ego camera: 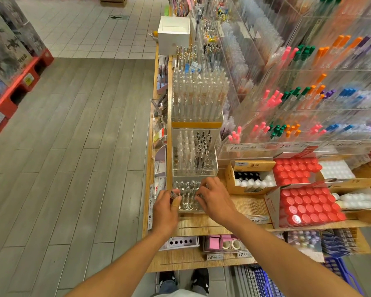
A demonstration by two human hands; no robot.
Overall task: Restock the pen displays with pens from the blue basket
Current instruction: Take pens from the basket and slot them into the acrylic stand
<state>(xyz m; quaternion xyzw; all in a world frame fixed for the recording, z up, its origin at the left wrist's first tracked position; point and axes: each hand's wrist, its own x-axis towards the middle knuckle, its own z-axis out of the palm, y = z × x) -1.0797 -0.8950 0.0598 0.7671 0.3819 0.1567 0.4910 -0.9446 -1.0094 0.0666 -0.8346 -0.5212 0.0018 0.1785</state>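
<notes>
Pens (187, 190) with clear barrels stand upright in the near clear acrylic display (189, 207), the lowest of a stepped row at the left end of the wooden counter (223, 224); its near holes look empty. The left hand (166, 207) is at the display's left side with its fingers curled, pinching what seems to be a pen or a small bunch of them (173, 194) between thumb and fingertips. The right hand (214, 199) reaches over the right side, fingers spread and bent down among the pen tops; whether it grips one I cannot tell. The blue basket (263, 281) sits on the floor near the person's right, below the counter, and only part of it shows. To do this step well, I judge each pen should go straight down into one free hole, with the near empty ones filled first, while the right hand steadies the neighbours so they do not tip. The taller displays (194, 155) just beyond stand close, so the wrists should stay low and clear of them.
</notes>
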